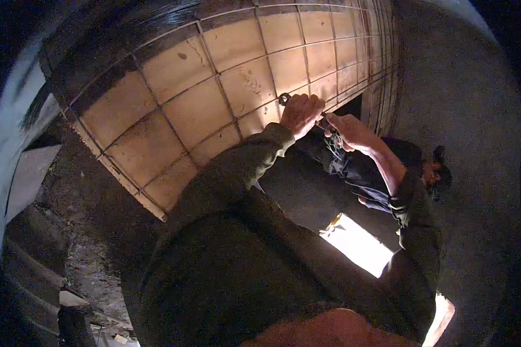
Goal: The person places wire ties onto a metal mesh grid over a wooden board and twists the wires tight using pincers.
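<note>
A grid of thin metal bars (219,75) lies over pale boards (200,107). At the lower right edge of this grid, my left hand (303,114) is closed round a dark tool, whose rounded dark end (283,99) sticks out past the fingers. Close beside it, my right hand (353,133) is closed too, its fingers pressed on strands of thin wire. The loose wire bundle (334,144) hangs below the right fingers. Where the two hands meet, the small details are hard to make out.
Another person in dark clothes and a cap (440,173) is low at the right, behind my right forearm. A bright white panel (359,244) shows below. Rough ground (90,231) lies at the left, a grey wall (463,87) at the right.
</note>
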A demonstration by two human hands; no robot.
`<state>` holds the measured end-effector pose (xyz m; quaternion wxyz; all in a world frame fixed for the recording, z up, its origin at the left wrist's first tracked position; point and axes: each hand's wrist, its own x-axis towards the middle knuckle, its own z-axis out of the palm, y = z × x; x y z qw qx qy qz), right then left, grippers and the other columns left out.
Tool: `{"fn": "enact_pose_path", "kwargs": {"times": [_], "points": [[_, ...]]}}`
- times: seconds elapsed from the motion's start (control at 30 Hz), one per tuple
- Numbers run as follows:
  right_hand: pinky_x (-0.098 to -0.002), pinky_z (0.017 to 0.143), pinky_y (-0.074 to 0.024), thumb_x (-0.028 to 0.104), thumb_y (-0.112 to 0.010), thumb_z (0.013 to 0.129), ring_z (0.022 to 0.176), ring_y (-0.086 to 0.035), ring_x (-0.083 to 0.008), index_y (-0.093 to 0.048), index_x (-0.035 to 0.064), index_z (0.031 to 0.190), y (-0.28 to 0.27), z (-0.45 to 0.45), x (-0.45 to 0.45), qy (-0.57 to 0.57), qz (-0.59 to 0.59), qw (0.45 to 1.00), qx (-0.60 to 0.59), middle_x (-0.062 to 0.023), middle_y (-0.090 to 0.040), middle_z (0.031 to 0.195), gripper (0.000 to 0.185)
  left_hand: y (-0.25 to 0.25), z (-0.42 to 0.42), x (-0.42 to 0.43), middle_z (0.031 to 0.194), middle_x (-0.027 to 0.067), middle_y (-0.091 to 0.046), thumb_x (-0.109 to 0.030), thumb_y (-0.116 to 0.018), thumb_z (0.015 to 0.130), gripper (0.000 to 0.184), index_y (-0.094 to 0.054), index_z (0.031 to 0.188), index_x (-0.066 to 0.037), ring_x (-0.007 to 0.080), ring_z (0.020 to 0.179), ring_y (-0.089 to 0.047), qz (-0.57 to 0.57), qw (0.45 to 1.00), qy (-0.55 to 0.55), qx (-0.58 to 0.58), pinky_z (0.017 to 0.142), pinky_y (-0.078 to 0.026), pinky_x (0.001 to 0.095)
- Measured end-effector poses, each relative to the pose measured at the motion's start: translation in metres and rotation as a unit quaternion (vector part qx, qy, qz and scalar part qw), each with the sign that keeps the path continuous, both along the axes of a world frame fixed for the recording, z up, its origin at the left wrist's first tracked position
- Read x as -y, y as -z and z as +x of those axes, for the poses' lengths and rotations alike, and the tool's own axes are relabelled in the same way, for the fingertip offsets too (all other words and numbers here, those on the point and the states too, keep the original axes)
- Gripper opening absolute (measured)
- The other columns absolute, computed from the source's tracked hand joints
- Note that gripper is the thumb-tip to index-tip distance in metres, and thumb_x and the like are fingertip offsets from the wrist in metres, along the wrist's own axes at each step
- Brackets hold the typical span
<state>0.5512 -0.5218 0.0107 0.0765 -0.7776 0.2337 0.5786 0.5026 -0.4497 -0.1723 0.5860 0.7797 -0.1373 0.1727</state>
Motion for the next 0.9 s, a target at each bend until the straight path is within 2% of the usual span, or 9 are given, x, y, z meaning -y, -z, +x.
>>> {"fn": "enact_pose_path", "kwargs": {"times": [0.03,0.07,0.2,0.3,0.57,0.77,0.83,0.87,0.9], "points": [[-0.0415,0.053,-0.0453,0.044,-0.045,0.094,0.052,-0.055,-0.0286,-0.06,0.0025,0.095,0.002,-0.011,0.006,-0.257,-0.004,0.961,0.103,-0.0124,-0.055,0.064,0.044,-0.002,-0.001,-0.003,0.076,0.009,-0.052,-0.022,-0.073,0.064,0.035,-0.051,0.087,-0.009,0.0289,0.071,-0.054,0.018,1.0,0.002,-0.002,0.063,-0.043,0.0418],[-0.0418,0.055,-0.0457,0.04,-0.052,0.092,0.056,-0.057,-0.0295,-0.059,0.004,0.102,0.003,-0.019,0.009,-0.494,-0.007,0.846,0.2,-0.012,-0.057,0.07,0.038,-0.003,0.002,-0.005,0.073,0.0103,-0.051,-0.019,-0.07,0.066,0.029,-0.051,0.086,-0.009,0.0297,0.067,-0.054,-0.006,1.0,-0.006,0.024,0.06,-0.042,0.0417],[-0.0394,0.067,-0.0461,0.023,-0.066,0.082,0.076,-0.058,-0.0288,-0.047,0.0093,0.126,-0.021,-0.032,-0.023,-0.634,-0.048,0.715,0.289,-0.0095,-0.052,0.104,0.05,-0.007,0.012,-0.016,0.074,0.0143,-0.055,-0.012,-0.065,0.067,0.025,-0.051,0.087,-0.006,0.0342,0.068,-0.058,-0.066,0.997,0.039,-0.024,0.064,-0.046,0.0442],[-0.0391,0.067,-0.0458,0.028,-0.066,0.081,0.074,-0.058,-0.0286,-0.045,0.0096,0.128,-0.013,-0.028,-0.005,-0.677,-0.027,0.656,0.333,-0.0088,-0.052,0.103,0.055,-0.004,0.016,-0.016,0.078,0.0153,-0.056,-0.012,-0.065,0.066,0.024,-0.051,0.085,-0.005,0.035,0.074,-0.059,-0.058,0.994,0.084,-0.05,0.068,-0.047,0.0454],[-0.0444,0.052,-0.0483,0.028,-0.061,0.086,0.06,-0.058,-0.0345,-0.05,0.0034,0.117,-0.008,-0.02,-0.007,-0.576,0.023,0.758,0.305,-0.0157,-0.057,0.094,0.04,-0.011,0.0,-0.015,0.089,0.0133,-0.057,-0.005,-0.072,0.055,0.046,-0.053,0.097,-0.005,0.0327,0.084,-0.055,-0.09,0.995,-0.049,0.011,0.072,-0.041,0.0438],[-0.0458,0.053,-0.0487,0.036,-0.052,0.09,0.065,-0.06,-0.0404,-0.059,0.0068,0.097,-0.012,-0.011,-0.022,-0.517,0.045,0.797,0.308,-0.0179,-0.06,0.075,0.031,-0.011,-0.014,-0.014,0.104,0.011,-0.052,-0.01,-0.07,0.064,0.052,-0.048,0.111,-0.005,0.0287,0.102,-0.049,-0.06,0.997,-0.032,-0.026,0.092,-0.037,0.0436],[-0.0386,0.043,-0.0455,0.04,-0.047,0.093,0.053,-0.06,-0.03,-0.06,0.0055,0.09,-0.003,-0.006,-0.011,-0.501,0.076,0.814,0.284,-0.0134,-0.059,0.068,0.037,-0.011,-0.014,-0.014,0.103,0.0108,-0.052,-0.01,-0.07,0.065,0.053,-0.047,0.113,-0.005,0.0285,0.102,-0.049,-0.047,0.998,-0.038,-0.022,0.092,-0.037,0.0436],[-0.034,0.039,-0.0417,0.042,-0.046,0.093,0.047,-0.056,-0.0226,-0.059,0.0053,0.088,-0.007,-0.003,-0.006,-0.262,0.073,0.947,0.17,-0.0103,-0.057,0.063,0.04,-0.009,-0.015,-0.012,0.1,0.0117,-0.053,-0.009,-0.071,0.063,0.052,-0.049,0.11,-0.005,0.0297,0.096,-0.05,-0.073,0.996,-0.05,-0.001,0.086,-0.039,0.0435],[-0.0294,0.035,-0.038,0.044,-0.044,0.094,0.041,-0.052,-0.0153,-0.058,0.0051,0.086,-0.011,0.001,-0.012,-0.003,0.063,0.997,0.043,-0.0072,-0.055,0.059,0.042,-0.007,-0.015,-0.01,0.097,0.0126,-0.055,-0.009,-0.073,0.062,0.051,-0.052,0.108,-0.006,0.0309,0.09,-0.052,-0.096,0.993,-0.063,0.023,0.079,-0.04,0.0435]]}}
